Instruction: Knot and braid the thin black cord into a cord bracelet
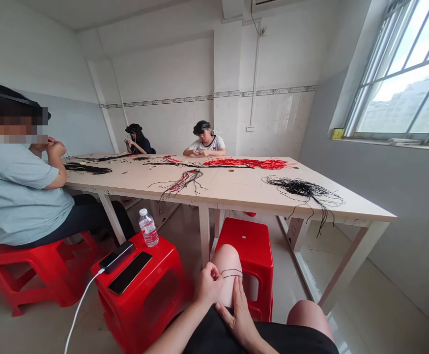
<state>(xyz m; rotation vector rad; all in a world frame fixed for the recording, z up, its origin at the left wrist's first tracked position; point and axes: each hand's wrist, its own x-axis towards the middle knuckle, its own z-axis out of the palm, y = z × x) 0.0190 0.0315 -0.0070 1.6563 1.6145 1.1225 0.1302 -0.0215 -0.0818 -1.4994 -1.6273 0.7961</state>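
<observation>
A thin black cord (pixel 232 270) makes a loop over my bare knee. My left hand (pixel 207 286) pinches one side of it between thumb and fingers. On the other side, the cord reaches the fingertips of my right hand (pixel 241 317). That hand lies along the thigh with its fingers stretched out and its thumb apart. Whether the cord passes beneath those fingertips is hard to make out. Both hands are over my lap, below the table edge.
The long table (pixel 350 201) bears black cords (pixel 302 188), red cords (pixel 251 163) and a mixed bundle (pixel 185 181). A red stool (pixel 245 236) stands ahead; another (pixel 144 275) holds a phone (pixel 130 273), a power bank (pixel 117 256) and a bottle (pixel 148 228). Several people sit around the table.
</observation>
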